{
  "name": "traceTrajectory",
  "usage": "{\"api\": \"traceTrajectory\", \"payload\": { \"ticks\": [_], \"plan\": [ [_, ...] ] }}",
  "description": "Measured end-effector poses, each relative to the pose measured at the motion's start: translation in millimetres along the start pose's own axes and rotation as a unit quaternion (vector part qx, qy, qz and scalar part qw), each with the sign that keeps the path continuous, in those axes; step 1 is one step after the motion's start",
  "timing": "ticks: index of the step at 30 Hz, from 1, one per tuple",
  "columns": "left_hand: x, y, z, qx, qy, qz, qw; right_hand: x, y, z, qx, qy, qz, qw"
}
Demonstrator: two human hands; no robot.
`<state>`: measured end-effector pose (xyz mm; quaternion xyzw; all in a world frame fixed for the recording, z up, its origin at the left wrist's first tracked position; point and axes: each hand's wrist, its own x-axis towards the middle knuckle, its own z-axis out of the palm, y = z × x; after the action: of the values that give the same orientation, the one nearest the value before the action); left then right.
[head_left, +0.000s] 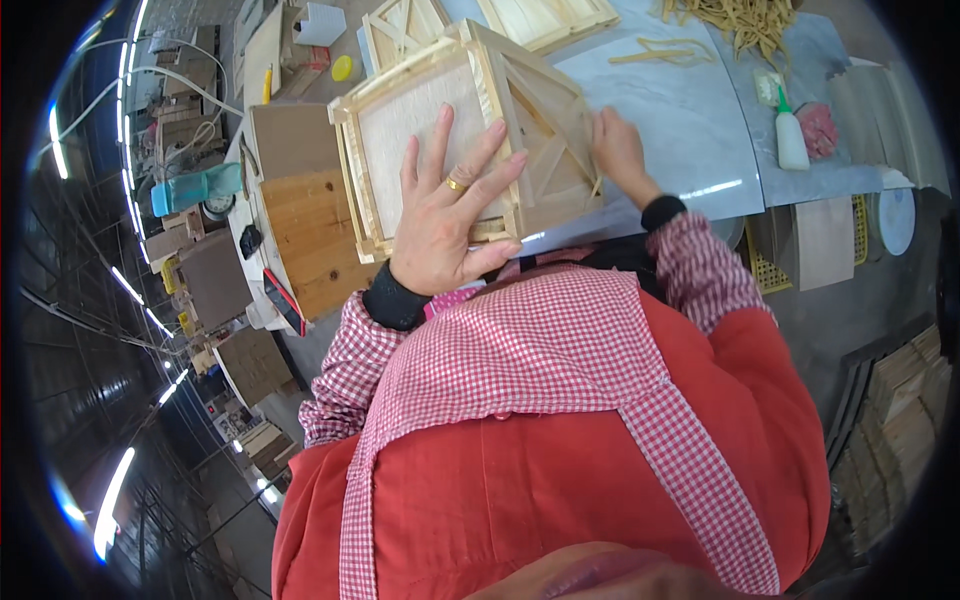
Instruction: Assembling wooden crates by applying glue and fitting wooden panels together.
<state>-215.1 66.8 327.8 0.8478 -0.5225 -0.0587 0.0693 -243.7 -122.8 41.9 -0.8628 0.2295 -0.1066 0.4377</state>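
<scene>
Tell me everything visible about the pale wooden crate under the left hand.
The pale wooden crate looks unpainted: slim strips frame a flat, whitish panel, and the side facing right carries diagonal strips. It sits askew near the close edge of the blue-grey table. The left hand lies spread across the panel, hiding part of it; the right hand is by the right side, contact unclear.

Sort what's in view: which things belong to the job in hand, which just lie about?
In hand:
wooden crate, left hand on it, right hand at its side

Seemingly just lying about:
white green-tipped bottle
pink bundle
yellowish bands
teal bin
</scene>
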Motion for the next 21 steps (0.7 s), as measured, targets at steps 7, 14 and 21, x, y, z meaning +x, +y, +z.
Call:
{"api": "traceTrajectory", "payload": {
  "ticks": [7, 14, 21],
  "plan": [
    [-4, 4, 4, 0.014, 0.026, 0.012, 0.999, -86, -14, -49, 0.027, -0.065, -0.062, 0.996],
    [-15, 3, 7, 0.0, 0.155, 0.058, 0.986, -63, -91, -89, 0.053, 0.072, -0.097, 0.991],
    [-93, -94, 0, -0.366, 0.506, -0.187, 0.759, -57, -185, -146, 0.234, -0.037, -0.01, 0.972]
  ]
}}
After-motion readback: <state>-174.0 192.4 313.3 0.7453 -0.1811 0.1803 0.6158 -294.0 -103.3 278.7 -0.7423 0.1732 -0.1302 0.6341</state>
